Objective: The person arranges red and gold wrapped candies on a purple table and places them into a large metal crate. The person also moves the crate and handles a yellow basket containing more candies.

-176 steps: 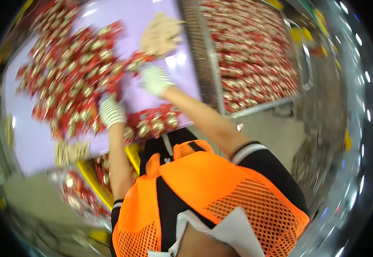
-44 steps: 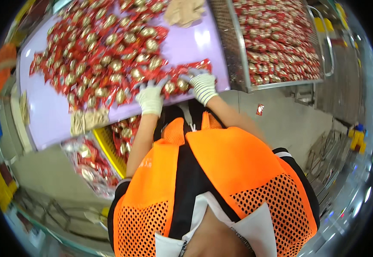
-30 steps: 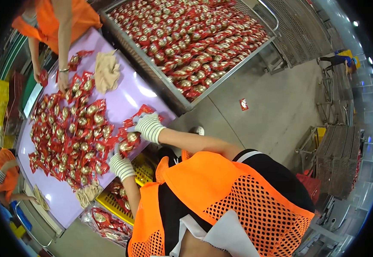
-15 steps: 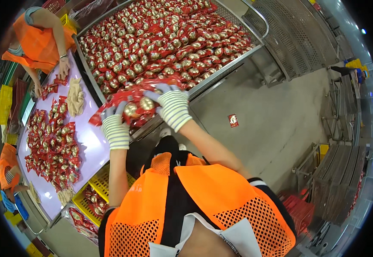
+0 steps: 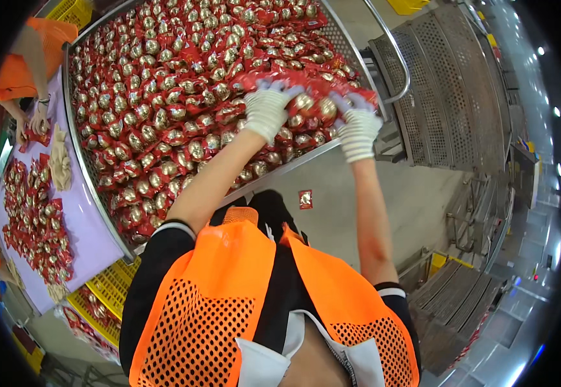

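Both my hands wear pale gloves with striped cuffs. My left hand [image 5: 269, 111] and my right hand [image 5: 356, 126] grip a bunch of red plastic packets [image 5: 303, 102] with gold, egg-shaped contents. The bunch is over the right front part of a large metal tray [image 5: 299, 162], on or just above its load; I cannot tell which. My fingertips are partly hidden among the red wrapping. The tray is covered with many similar red-and-gold packets [image 5: 164, 116], laid close together.
Left of the tray, a lilac table [image 5: 93, 216] bears a pile of packets [image 5: 35, 226] and beige gloves [image 5: 60, 164]. A co-worker's hands [image 5: 35, 126] handle packets there. Yellow crates [image 5: 113, 284] stand below. One packet [image 5: 305, 199] lies on the floor; perforated metal racks [image 5: 435, 90] stand right.
Both hands have carried the bunch of packets from the tray's near left corner to its right front part. The view has shifted, and the tray now sits lower in it.
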The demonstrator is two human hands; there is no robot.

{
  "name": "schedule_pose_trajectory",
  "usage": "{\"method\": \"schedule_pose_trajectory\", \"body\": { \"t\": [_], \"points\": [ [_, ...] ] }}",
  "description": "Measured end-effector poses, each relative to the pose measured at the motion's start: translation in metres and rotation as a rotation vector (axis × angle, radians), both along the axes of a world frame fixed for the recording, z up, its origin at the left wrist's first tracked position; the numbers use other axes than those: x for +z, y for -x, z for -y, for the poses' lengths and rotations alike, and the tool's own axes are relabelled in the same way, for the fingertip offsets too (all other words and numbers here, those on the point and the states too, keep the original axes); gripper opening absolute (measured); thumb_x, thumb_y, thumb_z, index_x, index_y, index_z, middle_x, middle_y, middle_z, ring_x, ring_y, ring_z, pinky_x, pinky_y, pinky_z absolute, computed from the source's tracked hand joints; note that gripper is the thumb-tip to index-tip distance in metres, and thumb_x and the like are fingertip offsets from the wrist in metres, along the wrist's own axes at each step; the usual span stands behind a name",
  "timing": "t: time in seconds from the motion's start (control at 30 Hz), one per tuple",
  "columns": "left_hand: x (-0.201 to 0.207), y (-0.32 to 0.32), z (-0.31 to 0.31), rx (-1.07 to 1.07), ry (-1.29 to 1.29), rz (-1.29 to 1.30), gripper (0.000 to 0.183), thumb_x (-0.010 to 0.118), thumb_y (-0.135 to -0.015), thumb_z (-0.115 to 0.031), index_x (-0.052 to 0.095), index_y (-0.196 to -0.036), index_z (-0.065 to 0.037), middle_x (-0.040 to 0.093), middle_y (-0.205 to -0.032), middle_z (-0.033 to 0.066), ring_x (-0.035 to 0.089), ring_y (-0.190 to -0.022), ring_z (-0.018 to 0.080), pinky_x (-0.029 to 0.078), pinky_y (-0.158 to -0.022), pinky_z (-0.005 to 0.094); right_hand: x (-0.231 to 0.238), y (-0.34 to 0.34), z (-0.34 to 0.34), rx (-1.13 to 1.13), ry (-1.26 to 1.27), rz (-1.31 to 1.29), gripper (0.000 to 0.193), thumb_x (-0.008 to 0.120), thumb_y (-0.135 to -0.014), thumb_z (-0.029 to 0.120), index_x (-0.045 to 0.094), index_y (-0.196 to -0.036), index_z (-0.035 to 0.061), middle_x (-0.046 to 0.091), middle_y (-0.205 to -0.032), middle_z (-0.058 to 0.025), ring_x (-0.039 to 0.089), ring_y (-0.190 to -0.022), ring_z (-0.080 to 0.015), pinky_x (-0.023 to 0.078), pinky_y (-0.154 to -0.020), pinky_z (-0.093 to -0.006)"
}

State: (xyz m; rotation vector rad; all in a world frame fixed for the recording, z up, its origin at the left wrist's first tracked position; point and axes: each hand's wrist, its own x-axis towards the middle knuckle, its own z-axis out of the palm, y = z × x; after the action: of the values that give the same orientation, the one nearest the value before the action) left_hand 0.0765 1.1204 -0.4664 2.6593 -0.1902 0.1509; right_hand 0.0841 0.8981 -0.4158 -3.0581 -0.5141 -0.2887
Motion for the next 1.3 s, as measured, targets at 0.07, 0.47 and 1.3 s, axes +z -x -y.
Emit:
{"method": "schedule_pose_trajectory", "body": {
  "t": [0.07, 0.47, 1.3],
  "points": [
    [-0.004, -0.048, 0.019, 0.058, -0.006, -0.075, 0.068, 0.076, -0.071, -0.014, 0.053, -0.131, -0.037, 0.057, -0.123, 0.0035, 0.05, -0.122, 0.0321, 0.051, -0.085, 0.0529, 0.015, -0.055, 0.006, 0.0, 0.175, -0.038, 0.067, 0.078, -0.068, 0.022, 0.056, -0.128, 0.0429, 0.055, -0.13, 0.0006, 0.053, -0.117, -0.0252, 0.044, -0.089, -0.0542],
    [-0.059, -0.179, 0.038, 0.314, -0.142, -0.469, 0.058, 0.071, -0.082, -0.038, 0.049, -0.136, -0.04, 0.052, -0.137, 0.0042, 0.05, -0.126, 0.03, 0.044, -0.094, 0.059, -0.062, -0.271, 0.009, 0.643, 0.384, -0.127, 0.053, 0.069, -0.08, 0.023, 0.055, -0.129, 0.0359, 0.058, -0.121, 0.002, 0.056, -0.115, -0.0206, 0.041, -0.091, -0.065],
    [-0.05, -0.142, 0.06, 0.349, -0.173, -0.451, 0.073, 0.069, -0.078, -0.051, 0.045, -0.141, -0.023, 0.039, -0.147, 0.0139, 0.034, -0.137, 0.033, 0.037, -0.103, 0.0579, -0.103, -0.28, 0.028, 0.7, 0.286, -0.435, 0.062, 0.064, -0.08, 0.021, 0.045, -0.139, 0.02, 0.051, -0.134, -0.0124, 0.048, -0.126, -0.0329, 0.033, -0.101, -0.0659]
  ]
}}
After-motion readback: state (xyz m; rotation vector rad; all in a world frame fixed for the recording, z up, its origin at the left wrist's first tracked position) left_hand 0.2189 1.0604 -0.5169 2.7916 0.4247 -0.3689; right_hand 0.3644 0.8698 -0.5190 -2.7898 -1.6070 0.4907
